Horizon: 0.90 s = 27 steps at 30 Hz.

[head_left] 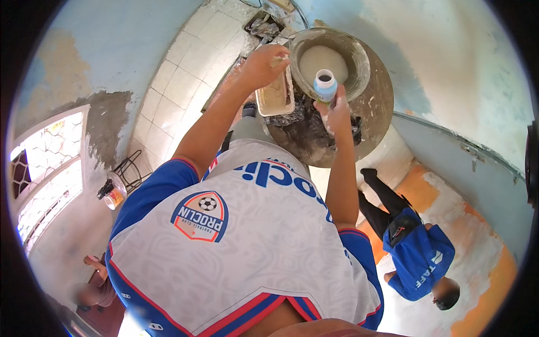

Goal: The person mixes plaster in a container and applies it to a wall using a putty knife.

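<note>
My right hand [337,114] is closed round a small open bottle [325,87] with a white neck and a light blue body. The bottle stands upright at the near rim of a large, stained basin [360,67] that holds a smooth white mixture [324,63]. My left hand [266,66] is raised to the left of the basin, its fingers pinched together. Something small and pale shows at those fingers, but I cannot make out its kind. Below that hand is a pale rectangular tray [275,96] with a cream-coloured residue in it.
Basin and tray rest on a round, dirty table [377,121] with crumpled black plastic [306,121] on it. A dark box of wrapped items [264,25] is beyond. One person in blue [418,250] stands behind at right; another person [98,286] is at lower left.
</note>
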Each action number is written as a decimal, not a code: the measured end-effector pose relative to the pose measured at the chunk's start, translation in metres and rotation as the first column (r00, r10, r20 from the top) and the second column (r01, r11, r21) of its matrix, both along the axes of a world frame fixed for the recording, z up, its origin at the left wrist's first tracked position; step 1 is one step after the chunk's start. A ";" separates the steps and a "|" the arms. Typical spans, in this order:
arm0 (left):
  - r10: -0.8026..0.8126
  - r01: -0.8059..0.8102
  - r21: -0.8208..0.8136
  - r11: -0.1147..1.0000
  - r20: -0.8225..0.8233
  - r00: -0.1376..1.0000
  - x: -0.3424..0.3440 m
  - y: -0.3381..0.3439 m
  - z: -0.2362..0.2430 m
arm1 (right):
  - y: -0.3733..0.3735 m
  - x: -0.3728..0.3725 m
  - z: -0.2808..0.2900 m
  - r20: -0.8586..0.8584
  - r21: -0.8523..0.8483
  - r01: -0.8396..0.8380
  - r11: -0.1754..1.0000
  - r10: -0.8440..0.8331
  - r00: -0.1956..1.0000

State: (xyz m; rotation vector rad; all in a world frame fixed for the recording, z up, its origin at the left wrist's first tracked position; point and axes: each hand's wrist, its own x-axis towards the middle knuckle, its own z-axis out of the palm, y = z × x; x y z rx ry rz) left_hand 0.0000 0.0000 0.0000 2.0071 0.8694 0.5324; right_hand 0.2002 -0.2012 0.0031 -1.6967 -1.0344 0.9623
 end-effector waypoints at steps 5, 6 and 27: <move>0.042 -0.039 0.287 0.957 -0.005 0.999 -0.076 0.009 -0.025 | -0.039 -0.088 -0.004 0.205 -0.232 0.115 0.966 -0.067 0.977; 0.031 -0.027 0.278 0.960 -0.010 0.999 -0.081 0.010 -0.027 | -0.042 -0.095 0.000 0.200 -0.242 0.124 0.962 -0.076 0.977; -0.075 0.064 0.195 0.979 0.051 0.996 -0.117 0.000 -0.040 | -0.031 -0.138 0.001 0.631 -0.298 0.228 0.927 0.012 0.776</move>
